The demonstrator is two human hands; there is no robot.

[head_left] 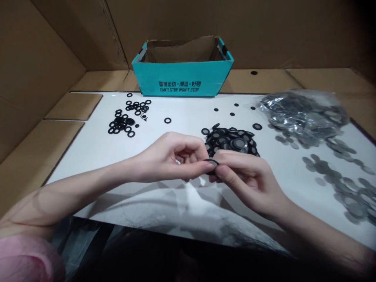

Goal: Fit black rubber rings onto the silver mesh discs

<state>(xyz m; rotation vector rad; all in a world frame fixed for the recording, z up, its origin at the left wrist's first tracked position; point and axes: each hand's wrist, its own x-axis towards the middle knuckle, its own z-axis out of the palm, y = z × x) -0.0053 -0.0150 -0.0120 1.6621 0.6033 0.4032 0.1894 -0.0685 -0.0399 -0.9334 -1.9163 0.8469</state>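
Ringed disc [215,163] between pinched fingers [226,173]

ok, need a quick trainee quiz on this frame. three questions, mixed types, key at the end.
1. What do the left grip and right grip hold together?
a) a screwdriver
b) a black-rimmed disc
c) a roll of tape

2. True or false: in this view, the clear bag lies to the right of the turquoise box.

3. What is heaped just beyond the right grip?

Key: 1. b; 2. true; 3. black discs with grey centres
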